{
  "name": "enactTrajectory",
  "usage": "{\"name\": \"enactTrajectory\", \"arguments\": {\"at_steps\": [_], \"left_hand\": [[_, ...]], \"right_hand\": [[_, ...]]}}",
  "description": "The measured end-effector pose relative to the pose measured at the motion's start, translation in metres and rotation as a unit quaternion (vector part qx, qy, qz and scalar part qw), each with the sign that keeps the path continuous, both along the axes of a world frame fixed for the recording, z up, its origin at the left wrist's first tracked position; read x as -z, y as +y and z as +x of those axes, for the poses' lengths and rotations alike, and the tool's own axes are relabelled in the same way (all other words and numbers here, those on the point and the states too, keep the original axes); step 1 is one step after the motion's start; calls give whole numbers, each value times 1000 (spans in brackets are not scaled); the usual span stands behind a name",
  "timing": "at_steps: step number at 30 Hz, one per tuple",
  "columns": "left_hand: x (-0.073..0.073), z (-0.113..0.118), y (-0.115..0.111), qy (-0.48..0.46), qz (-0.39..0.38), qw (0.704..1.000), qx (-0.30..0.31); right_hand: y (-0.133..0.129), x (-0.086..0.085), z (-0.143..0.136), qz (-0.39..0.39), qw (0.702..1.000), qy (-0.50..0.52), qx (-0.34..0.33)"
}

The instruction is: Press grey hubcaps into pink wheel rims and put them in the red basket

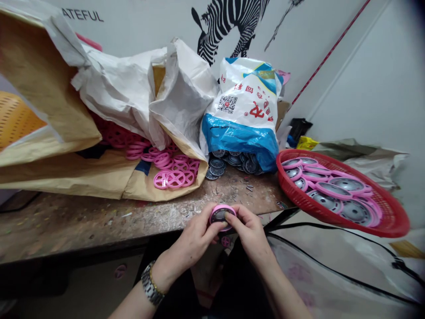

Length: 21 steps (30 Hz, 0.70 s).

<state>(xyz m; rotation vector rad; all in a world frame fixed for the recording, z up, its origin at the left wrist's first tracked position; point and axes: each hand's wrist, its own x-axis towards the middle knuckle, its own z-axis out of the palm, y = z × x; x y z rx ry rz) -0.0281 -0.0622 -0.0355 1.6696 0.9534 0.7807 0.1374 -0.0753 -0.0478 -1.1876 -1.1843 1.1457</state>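
Note:
Between my two hands, just off the bench's front edge, is a small toy wheel with a pink rim and a grey hub disc (pixel 218 215). My left hand (pixel 198 230) is closed on its left side, thumb on the lower face. My right hand (pixel 248 231) grips the right side, its thumb pressing on the grey disc. Behind them, pink spoked rings (pixel 174 178) spill from a paper sack (pixel 139 179). Grey discs (pixel 216 167) lie at the mouth of a blue and white bag (pixel 241 133).
A red basket (pixel 395 217) at the right holds several pink-rimmed grey wheels (pixel 355 212). Small scraps lie on the worn wooden bench (pixel 83 221). One pink ring (pixel 121 271) is on the floor at left. A black strap (pixel 332 261) crosses a translucent bag at lower right.

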Motion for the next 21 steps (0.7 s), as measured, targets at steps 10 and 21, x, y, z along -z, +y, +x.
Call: {"name": "enactTrajectory", "arguments": {"at_steps": [10,21], "left_hand": [[9,2,-2,-71,-60,995,-33],[-2,16,0,-3,28,1000,-7]], "right_hand": [[-13,-10,0,52,996,-73,-9],[-5,-40,33,48,994,-93,-21]]}}
